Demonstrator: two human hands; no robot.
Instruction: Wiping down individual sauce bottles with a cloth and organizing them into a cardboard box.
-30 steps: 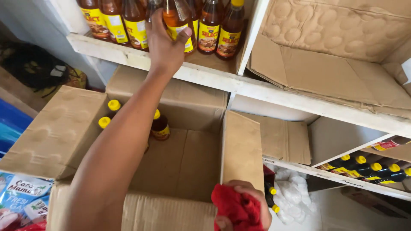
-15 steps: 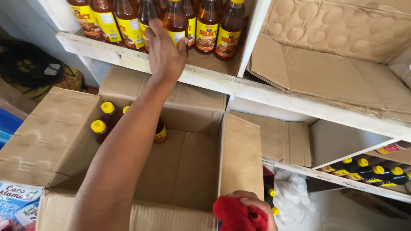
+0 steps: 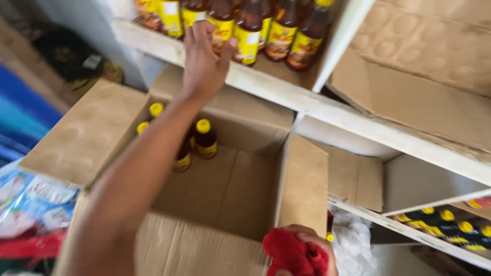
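My left hand [image 3: 203,64] reaches up to the white shelf [image 3: 286,97], its fingers spread against the row of amber bottles with yellow labels [image 3: 248,36]; it grips none of them. Below my forearm stands an open cardboard box [image 3: 302,184]. A few brown bottles with yellow caps [image 3: 204,138] stand in its far left corner, and the rest of the box floor is bare. At the bottom edge my right hand [image 3: 312,245] is closed around a crumpled red cloth [image 3: 291,255], beside the box's right flap.
Flattened cardboard [image 3: 424,66] fills the shelf space at the upper right. Dark bottles with yellow caps [image 3: 450,227] lie on a lower shelf at the right. A white plastic bag [image 3: 353,240] sits beside the red cloth. Colourful packets [image 3: 30,204] lie at the lower left.
My left hand has slipped down from around a shelf bottle and now rests open against the row. The view has shifted left. My right hand still holds the cloth.
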